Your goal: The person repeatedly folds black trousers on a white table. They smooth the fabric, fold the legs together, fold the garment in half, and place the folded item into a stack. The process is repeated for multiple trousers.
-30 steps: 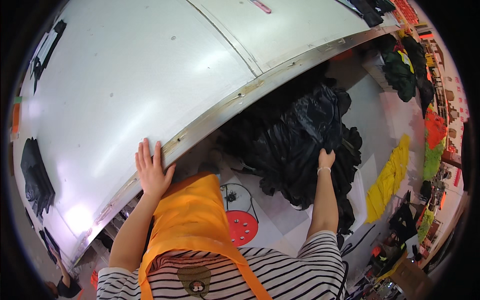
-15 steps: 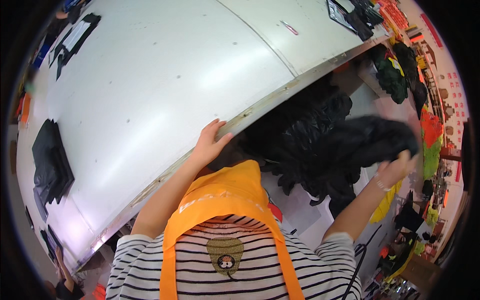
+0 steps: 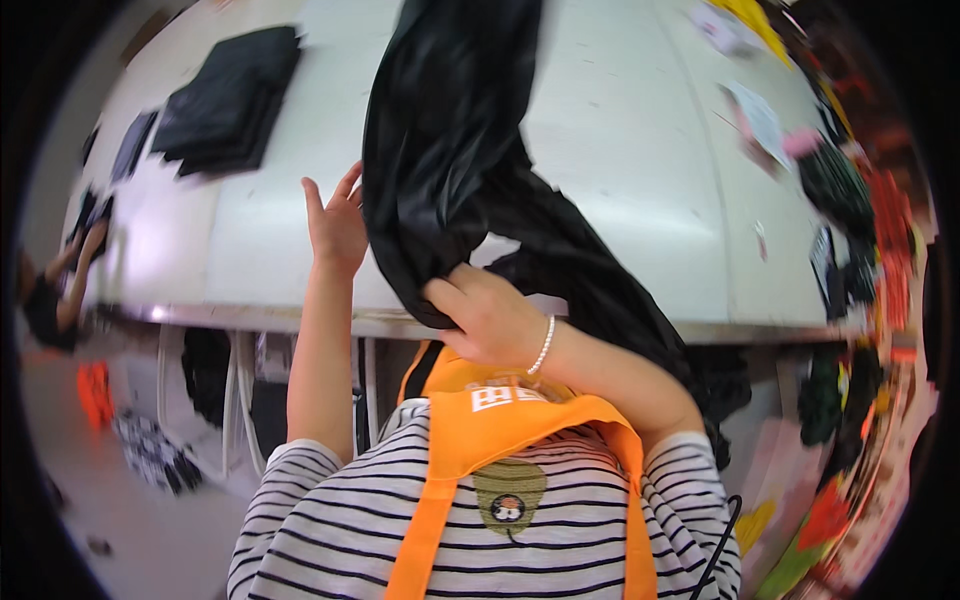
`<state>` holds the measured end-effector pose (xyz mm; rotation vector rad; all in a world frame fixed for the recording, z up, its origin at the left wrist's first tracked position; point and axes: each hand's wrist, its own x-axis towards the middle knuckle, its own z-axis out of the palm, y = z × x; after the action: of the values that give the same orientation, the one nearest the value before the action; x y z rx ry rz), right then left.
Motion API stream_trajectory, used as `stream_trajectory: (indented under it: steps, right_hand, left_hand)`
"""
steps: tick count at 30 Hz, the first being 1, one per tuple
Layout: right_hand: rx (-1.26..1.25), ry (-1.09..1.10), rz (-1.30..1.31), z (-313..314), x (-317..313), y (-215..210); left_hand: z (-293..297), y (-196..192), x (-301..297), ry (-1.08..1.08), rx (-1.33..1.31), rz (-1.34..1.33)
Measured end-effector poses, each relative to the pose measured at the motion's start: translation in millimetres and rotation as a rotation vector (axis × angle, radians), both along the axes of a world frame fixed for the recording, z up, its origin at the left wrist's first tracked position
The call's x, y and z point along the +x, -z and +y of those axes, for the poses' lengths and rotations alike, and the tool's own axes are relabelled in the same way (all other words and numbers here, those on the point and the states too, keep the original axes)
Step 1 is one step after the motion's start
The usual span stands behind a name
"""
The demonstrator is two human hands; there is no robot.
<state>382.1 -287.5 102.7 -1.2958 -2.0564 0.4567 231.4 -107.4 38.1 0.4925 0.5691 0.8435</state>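
A long black garment (image 3: 440,130) hangs over the near part of the white table (image 3: 640,200). One end reaches to the far edge of the view, and another length trails down to the right past the table edge. My right hand (image 3: 495,315), with a beaded bracelet at the wrist, has its fingers closed on the garment's near end. My left hand (image 3: 338,230) is raised just left of the cloth, thumb and fingers spread. Its fingertips come up against the garment's edge; whether they touch it I cannot tell.
A stack of folded black garments (image 3: 230,95) lies at the far left. Beyond it a co-worker's arms (image 3: 75,265) reach onto the table. Papers (image 3: 762,125) and a dark green bundle (image 3: 838,185) lie at the right. White pipe legs (image 3: 235,390) stand under the table.
My right hand has brought the black garment from below the table at the right up over the tabletop. My left hand has left the table edge and is raised. The view has turned left.
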Motion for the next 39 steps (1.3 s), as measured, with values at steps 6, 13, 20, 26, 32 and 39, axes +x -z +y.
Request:
stream_trajectory:
  steps: [6, 13, 20, 26, 32, 39]
  right_hand:
    - [-0.264, 0.372, -0.363, -46.8, 31.1, 95.9]
    - [-0.341, 0.761, -0.315, -190.7, 123.0, 181.9]
    - [-0.51, 0.772, -0.352, -139.9, 236.8, 38.0]
    - [-0.126, 0.585, -0.98, 26.5, 289.9, -107.9]
    - [-0.167, 0.442, -1.048, 85.7, 250.6, -112.9]
    - [-0.741, 0.157, -0.9, 3.5, 200.9, 115.2]
  left_hand:
    - [15.4, 93.6, -139.7, -0.214, -0.184, 0.642]
    - [11.4, 118.3, -146.2, -0.368, -0.255, 0.54]
    - [2.9, 67.7, -112.6, -0.374, -0.131, 0.336]
    - [20.2, 12.5, -102.8, -0.453, 0.117, 0.049]
    - [4.7, -16.9, -135.4, -0.608, 0.044, 0.04]
    - [-24.6, 126.2, -170.1, -0.813, -0.417, 0.581]
